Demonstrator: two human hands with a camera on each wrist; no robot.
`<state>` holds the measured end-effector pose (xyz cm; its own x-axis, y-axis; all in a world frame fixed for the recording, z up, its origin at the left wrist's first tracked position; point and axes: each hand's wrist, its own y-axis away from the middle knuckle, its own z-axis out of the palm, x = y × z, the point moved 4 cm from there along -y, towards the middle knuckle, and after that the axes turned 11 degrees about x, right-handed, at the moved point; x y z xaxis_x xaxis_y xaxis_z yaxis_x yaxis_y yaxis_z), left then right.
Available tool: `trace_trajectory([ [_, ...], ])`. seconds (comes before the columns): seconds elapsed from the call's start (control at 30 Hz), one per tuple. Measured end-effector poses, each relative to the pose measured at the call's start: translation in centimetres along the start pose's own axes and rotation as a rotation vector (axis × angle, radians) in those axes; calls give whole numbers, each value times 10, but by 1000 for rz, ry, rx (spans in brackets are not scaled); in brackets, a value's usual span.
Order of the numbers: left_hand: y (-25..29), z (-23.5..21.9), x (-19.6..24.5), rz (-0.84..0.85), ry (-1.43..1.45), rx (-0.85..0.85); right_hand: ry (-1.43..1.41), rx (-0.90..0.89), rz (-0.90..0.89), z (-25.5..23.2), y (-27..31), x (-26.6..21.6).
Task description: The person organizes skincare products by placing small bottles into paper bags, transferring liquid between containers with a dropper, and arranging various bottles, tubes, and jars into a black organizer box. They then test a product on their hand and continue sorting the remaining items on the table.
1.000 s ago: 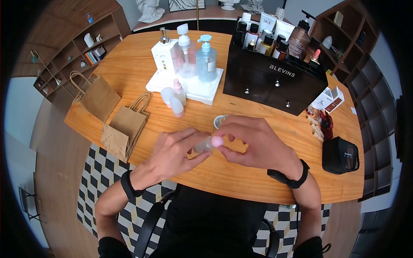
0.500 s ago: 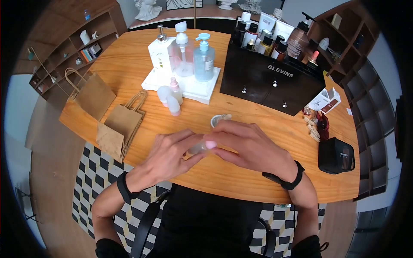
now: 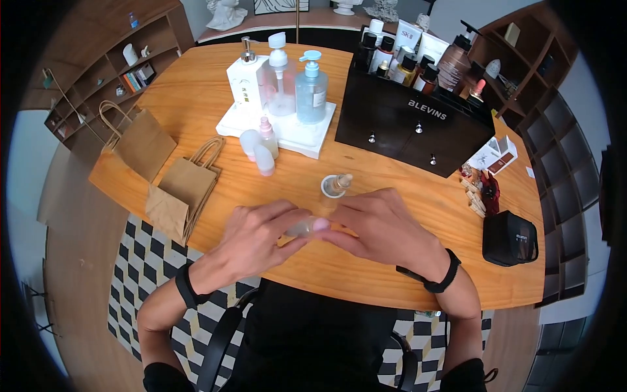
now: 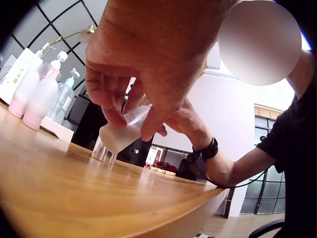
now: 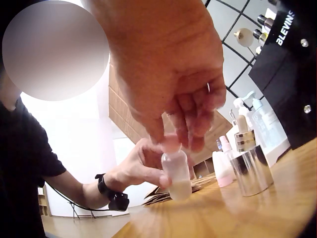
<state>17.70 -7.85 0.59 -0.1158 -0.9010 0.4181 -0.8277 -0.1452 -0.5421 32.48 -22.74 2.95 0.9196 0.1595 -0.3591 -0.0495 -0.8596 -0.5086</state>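
Note:
A small translucent bottle (image 5: 177, 173) with pale liquid low inside is held tilted over the table near its front edge. The left hand (image 3: 258, 238) grips its body between thumb and fingers. At its pink cap (image 3: 321, 225), the right hand (image 3: 382, 225) pinches with thumb and fingertips; the right wrist view shows this pinch from the side. Just beyond the hands stands a silver-and-clear dropper bottle (image 5: 252, 170), upright, touched by neither hand.
A white tray (image 3: 300, 142) holds pump bottles, with small pink-based bottles (image 3: 264, 161) before it. Paper bags (image 3: 186, 189) lie at the left. A black drawer box (image 3: 405, 124) stands behind; a black case (image 3: 509, 238), clothespins (image 3: 473, 198) and a small carton (image 3: 501, 153) are at the right.
Both hands and the small bottle have shifted slightly left in the head view. The right hand's fingers have drawn closer round the pink cap, and the dropper bottle shows more fully.

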Motion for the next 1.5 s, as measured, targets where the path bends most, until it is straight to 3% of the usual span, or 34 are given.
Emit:
trace_trajectory([
  [0.1,1,1,0,-22,23,4,193,-155,31,3,1,3],
  [0.17,1,0,0,2,18,14,3,29,-11,-4,-4,-7],
  [0.3,0,1,0,23,6,-2,151,-58,46,4,2,-5],
  [0.37,0,0,0,18,25,-7,74,57,16,-3,-2,-10],
  [0.5,0,-1,0,-17,-15,-35,13,48,-23,1,-1,-9],
  [0.57,0,0,1,5,-8,-25,213,-129,-1,1,2,-7],
  [0.6,0,0,1,7,-5,-26,215,-129,3,0,1,-8],
  [0.67,0,-2,1,3,-4,-18,36,39,-2,-5,-3,-12],
  [0.8,6,-2,1,32,-22,9,66,32,-128,7,-1,-11],
  [0.97,7,-2,6,36,-17,8,151,-14,-20,-2,-2,-12],
  [1.07,10,1,1,51,-11,12,-6,25,-37,-5,-5,-19],
  [1.2,13,3,1,41,10,-22,65,-47,-79,-2,-3,-16],
  [1.27,13,2,2,34,15,-13,112,-104,-16,-2,-1,-12],
  [1.5,12,-3,8,75,-49,53,-17,-41,-99,4,-2,-20],
])
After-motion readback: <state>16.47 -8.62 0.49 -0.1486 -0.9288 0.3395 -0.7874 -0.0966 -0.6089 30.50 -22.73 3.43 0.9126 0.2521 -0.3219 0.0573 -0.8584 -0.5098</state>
